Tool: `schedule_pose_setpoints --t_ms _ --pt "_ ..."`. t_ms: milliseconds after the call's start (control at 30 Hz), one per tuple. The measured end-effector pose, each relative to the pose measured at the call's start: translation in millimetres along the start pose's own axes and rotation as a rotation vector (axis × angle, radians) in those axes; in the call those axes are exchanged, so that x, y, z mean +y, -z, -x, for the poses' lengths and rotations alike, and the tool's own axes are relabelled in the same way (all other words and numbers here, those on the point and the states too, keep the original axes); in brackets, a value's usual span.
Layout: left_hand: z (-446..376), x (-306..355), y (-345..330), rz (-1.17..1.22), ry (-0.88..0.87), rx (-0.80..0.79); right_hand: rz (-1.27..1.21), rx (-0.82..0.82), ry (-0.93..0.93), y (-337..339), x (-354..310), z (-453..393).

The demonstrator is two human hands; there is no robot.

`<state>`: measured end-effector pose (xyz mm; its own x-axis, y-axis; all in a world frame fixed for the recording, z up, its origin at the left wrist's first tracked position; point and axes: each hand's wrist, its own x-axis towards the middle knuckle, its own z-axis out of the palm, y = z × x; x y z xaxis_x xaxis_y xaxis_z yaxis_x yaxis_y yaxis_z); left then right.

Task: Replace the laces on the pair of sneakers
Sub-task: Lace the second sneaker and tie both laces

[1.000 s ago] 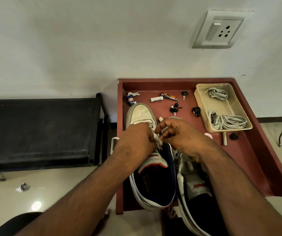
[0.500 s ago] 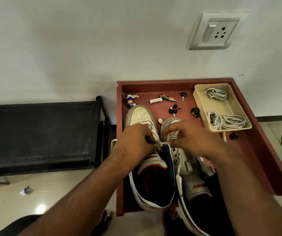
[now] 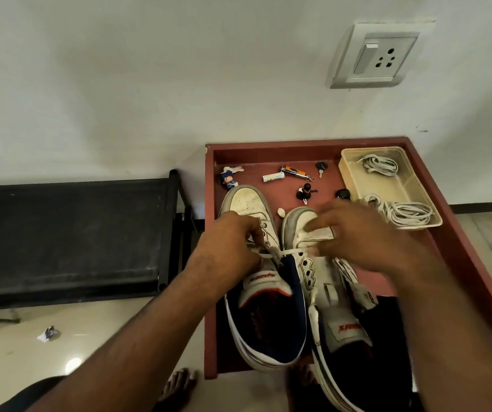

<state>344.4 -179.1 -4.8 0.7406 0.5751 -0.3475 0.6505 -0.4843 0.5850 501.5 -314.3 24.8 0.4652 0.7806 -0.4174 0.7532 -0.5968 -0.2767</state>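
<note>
Two white and navy sneakers lie side by side on a red-brown tray table (image 3: 452, 233), toes toward the wall. My left hand (image 3: 226, 248) sits on the left sneaker (image 3: 247, 203) at its eyelets, fingers curled on a white lace (image 3: 290, 251). That lace runs taut to the right, where my right hand (image 3: 357, 236) pinches its other end above the right sneaker (image 3: 327, 292). The right sneaker has bare eyelets and no lace. My right hand is blurred.
A clear plastic tub (image 3: 387, 185) at the tray's back right holds white lace bundles. Small items lie along the tray's back: a doll keychain (image 3: 229, 179), a battery (image 3: 273, 176), a nail clipper (image 3: 293, 171), keys (image 3: 321, 167). A black bench (image 3: 66, 236) stands left. Bare feet (image 3: 179, 388) below.
My right hand has moved right and away from my left hand, drawing the white lace out taut between them. My left hand has stayed on the left sneaker.
</note>
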Motion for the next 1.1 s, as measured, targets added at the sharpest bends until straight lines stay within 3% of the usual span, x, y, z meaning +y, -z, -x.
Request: schedule_pose_setpoints --t_ms 100,200,333,533,600,800,1000,1100 --pt "-0.5 -1.7 0.3 -0.025 -0.008 0.009 -0.094 -0.027 0.172 -15.6 -27.5 -10.2" --pt "-0.7 -6.0 4.3 -0.010 0.013 0.013 -0.187 -0.081 -0.005 8.0 14.8 -3.8" --pt "-1.1 -10.9 6.8 0.038 0.037 0.052 -0.052 -0.208 -0.222 36.7 57.8 21.5" --pt "1.1 -15.3 8.0 0.126 0.088 0.126 -0.112 -0.064 0.169 -10.6 -24.7 -8.1" --pt "3.5 -16.0 10.4 0.136 0.103 0.103 -0.111 -0.081 0.181 -12.7 -24.9 -13.4" --pt "7.5 -15.0 16.6 0.229 0.172 0.017 -0.056 -0.175 -0.075 12.2 30.0 2.9" --pt "12.0 -21.3 19.0 0.268 0.190 -0.137 -0.119 -0.088 0.156 -13.3 -24.7 -11.4" --pt "14.8 -25.2 28.3 0.174 0.166 -0.210 -0.117 -0.115 0.140 -18.8 -23.3 -16.1"
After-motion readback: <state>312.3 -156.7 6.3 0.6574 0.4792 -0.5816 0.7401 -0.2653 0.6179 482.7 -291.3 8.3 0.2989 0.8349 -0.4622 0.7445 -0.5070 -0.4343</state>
